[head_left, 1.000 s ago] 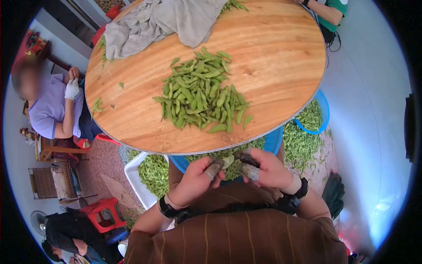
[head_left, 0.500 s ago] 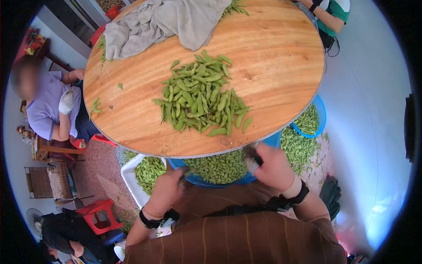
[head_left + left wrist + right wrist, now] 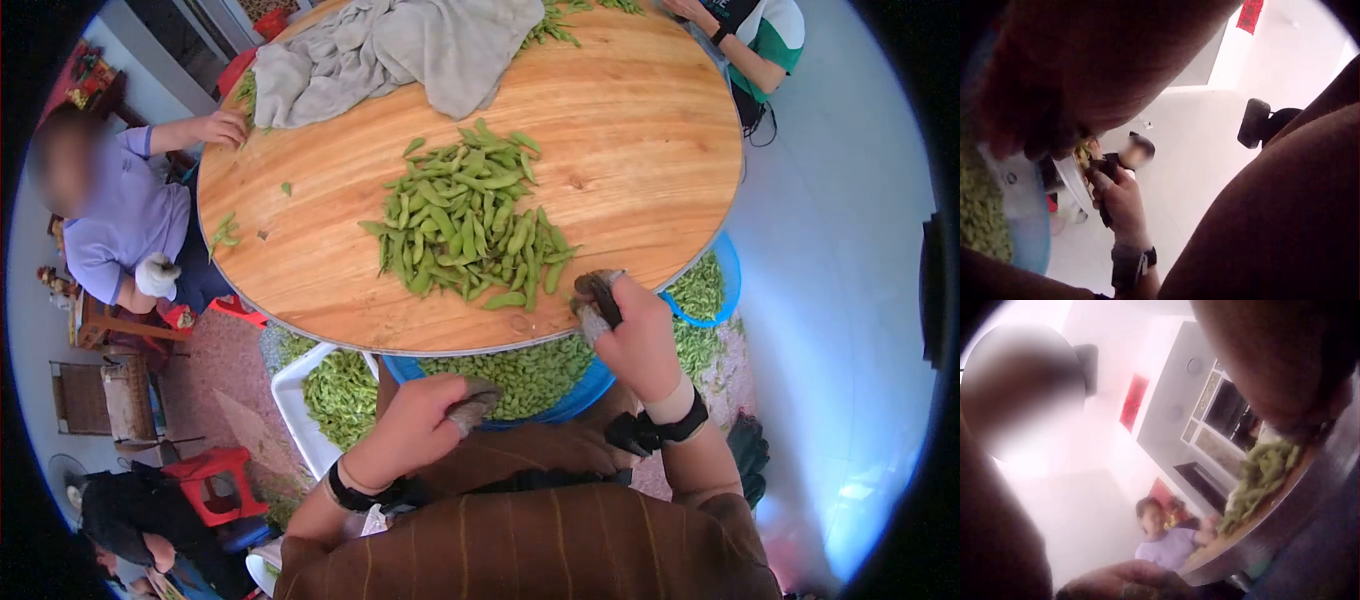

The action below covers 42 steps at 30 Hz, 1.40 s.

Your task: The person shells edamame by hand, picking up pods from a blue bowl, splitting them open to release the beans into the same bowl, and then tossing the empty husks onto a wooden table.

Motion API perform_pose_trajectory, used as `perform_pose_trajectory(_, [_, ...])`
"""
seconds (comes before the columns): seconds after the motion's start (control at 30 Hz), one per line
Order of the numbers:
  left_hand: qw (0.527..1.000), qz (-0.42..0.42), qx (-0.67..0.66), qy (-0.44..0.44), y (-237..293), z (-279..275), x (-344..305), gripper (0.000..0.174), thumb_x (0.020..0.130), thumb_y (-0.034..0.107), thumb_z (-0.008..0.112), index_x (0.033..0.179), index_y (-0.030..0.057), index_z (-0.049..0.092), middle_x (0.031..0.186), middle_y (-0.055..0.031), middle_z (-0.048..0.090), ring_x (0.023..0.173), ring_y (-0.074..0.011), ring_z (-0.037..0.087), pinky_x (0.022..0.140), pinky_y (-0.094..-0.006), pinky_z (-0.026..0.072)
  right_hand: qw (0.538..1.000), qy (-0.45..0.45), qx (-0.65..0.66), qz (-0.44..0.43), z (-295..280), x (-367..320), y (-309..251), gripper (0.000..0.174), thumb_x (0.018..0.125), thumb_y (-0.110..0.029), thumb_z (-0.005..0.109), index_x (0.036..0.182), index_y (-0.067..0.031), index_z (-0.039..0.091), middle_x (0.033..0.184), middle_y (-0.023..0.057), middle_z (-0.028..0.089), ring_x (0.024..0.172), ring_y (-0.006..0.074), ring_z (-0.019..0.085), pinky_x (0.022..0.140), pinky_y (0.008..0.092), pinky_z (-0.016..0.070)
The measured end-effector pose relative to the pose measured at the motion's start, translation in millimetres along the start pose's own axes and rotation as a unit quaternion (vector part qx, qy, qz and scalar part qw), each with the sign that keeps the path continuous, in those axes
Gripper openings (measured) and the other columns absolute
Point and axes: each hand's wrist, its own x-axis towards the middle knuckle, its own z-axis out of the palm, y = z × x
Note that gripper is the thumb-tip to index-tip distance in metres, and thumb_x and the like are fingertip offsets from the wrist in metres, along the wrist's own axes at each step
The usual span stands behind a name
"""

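Observation:
A pile of green soybean pods (image 3: pixel 460 225) lies on the round wooden table (image 3: pixel 640 130). My right hand (image 3: pixel 640 335), with dark and grey covers on its fingertips, is over the table's near edge, fingertips bent down right beside the pile's right end. I cannot tell whether it pinches a pod. My left hand (image 3: pixel 415 425), also with grey finger covers, hangs loosely curled at the near left side of a blue basin (image 3: pixel 595 385) of shelled green beans (image 3: pixel 520 378). No object shows in it.
A white tub (image 3: pixel 290 385) of green pods or hulls stands left of the basin. To the right is a blue basket (image 3: pixel 735 285), with hulls on the floor. A grey cloth (image 3: pixel 400 50) covers the table's far left. A person in lilac (image 3: pixel 120 220) sits left; another person's arm (image 3: pixel 750 62) is far right.
Both hands were together above the basin, then parted. The right moved up and forward to the pods on the table; the left drew back to the basin's near left. A lone pod is now covered.

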Motion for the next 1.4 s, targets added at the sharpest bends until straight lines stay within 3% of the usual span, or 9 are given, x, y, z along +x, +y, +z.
perform_pose_trajectory(0.07, [0.993,-0.044,-0.106,-0.012,7.8,8.2,15.2,0.016,0.090,0.009,0.053,0.101,0.0020,0.061,0.087,-0.0094,0.065,0.071,-0.0199,0.062,0.064,-0.0286,0.0491,0.984,-0.002,0.164,0.064,-9.6,-5.2,-15.4,0.018,0.074,-0.009,0.067,0.088,-0.0014,0.059,0.075,0.0173,0.060,0.070,0.0342,0.061,0.061,0.0374,0.0493])
perform_pose_trajectory(0.3, [0.903,-0.134,-0.408,-0.016,15.7,27.3,43.5,0.021,0.092,0.007,0.045,0.107,0.0019,0.059,0.082,-0.0051,0.064,0.071,-0.0100,0.061,0.062,-0.0235,0.0486,0.989,-0.058,0.137,-0.003,-1.8,-32.8,-33.7,0.020,0.073,-0.009,0.069,0.089,-0.0024,0.060,0.075,0.0161,0.059,0.069,0.0330,0.062,0.060,0.0366,0.0487])
perform_pose_trajectory(0.5, [0.897,-0.110,-0.412,0.117,16.1,35.2,38.6,0.018,0.091,0.004,0.049,0.106,0.0013,0.057,0.089,-0.0040,0.064,0.071,-0.0087,0.060,0.059,-0.0205,0.0467,0.965,-0.102,0.237,0.047,-4.5,-34.7,-33.5,0.024,0.076,-0.007,0.064,0.098,-0.0012,0.056,0.082,0.0161,0.061,0.075,0.0327,0.063,0.064,0.0353,0.0495])
perform_pose_trajectory(0.73, [0.900,-0.106,-0.417,0.069,10.0,35.2,33.1,0.020,0.091,0.001,0.049,0.111,0.0021,0.053,0.092,-0.0036,0.063,0.074,-0.0078,0.058,0.059,-0.0209,0.0468,0.916,-0.232,0.310,0.103,-12.9,-30.6,-26.4,0.024,0.081,-0.008,0.058,0.103,-0.0008,0.053,0.087,0.0158,0.063,0.081,0.0325,0.064,0.069,0.0345,0.0497])
perform_pose_trajectory(1.03, [0.937,-0.091,-0.335,0.049,5.5,36.3,30.6,0.017,0.090,0.000,0.051,0.105,0.0022,0.057,0.090,-0.0027,0.063,0.073,-0.0059,0.055,0.062,-0.0202,0.0454,0.923,-0.246,0.295,0.035,-3.7,-34.4,-19.8,0.017,0.079,-0.006,0.058,0.096,-0.0026,0.056,0.083,0.0154,0.062,0.080,0.0333,0.063,0.069,0.0350,0.0488])
perform_pose_trajectory(1.23, [0.974,0.065,0.161,0.144,-0.2,35.8,27.1,0.015,0.089,0.003,0.051,0.102,-0.0003,0.057,0.080,-0.0017,0.062,0.068,-0.0092,0.057,0.061,-0.0254,0.0470,0.892,-0.249,0.369,0.071,0.4,-33.8,-17.3,0.020,0.082,-0.003,0.056,0.102,-0.0020,0.057,0.078,0.0081,0.061,0.073,0.0167,0.061,0.068,0.0299,0.0478])
perform_pose_trajectory(1.33, [0.976,0.090,0.116,0.163,4.0,32.3,27.9,0.015,0.090,0.004,0.049,0.101,0.0027,0.058,0.075,-0.0039,0.059,0.064,-0.0144,0.057,0.059,-0.0281,0.0461,0.789,-0.329,0.468,0.222,-5.7,-31.0,-16.2,0.023,0.084,-0.005,0.056,0.107,-0.0024,0.057,0.077,0.0063,0.061,0.071,0.0128,0.057,0.067,0.0283,0.0475])
perform_pose_trajectory(1.37, [0.969,-0.060,-0.224,0.085,6.6,29.1,28.6,0.014,0.089,0.006,0.051,0.101,0.0035,0.057,0.074,-0.0044,0.057,0.062,-0.0140,0.055,0.055,-0.0277,0.0430,0.789,-0.329,0.468,0.222,-7.3,-31.1,-17.6,0.023,0.084,-0.005,0.056,0.107,-0.0024,0.057,0.077,0.0063,0.061,0.071,0.0128,0.057,0.067,0.0283,0.0475])
perform_pose_trajectory(1.4, [0.822,-0.201,-0.533,-0.005,7.5,27.1,28.6,0.013,0.088,0.007,0.053,0.101,0.0044,0.057,0.073,-0.0050,0.056,0.059,-0.0136,0.052,0.051,-0.0272,0.0400,0.756,-0.334,0.500,0.259,-8.7,-31.7,-19.3,0.025,0.085,-0.006,0.057,0.109,-0.0028,0.057,0.078,0.0064,0.061,0.070,0.0125,0.058,0.066,0.0274,0.0471])
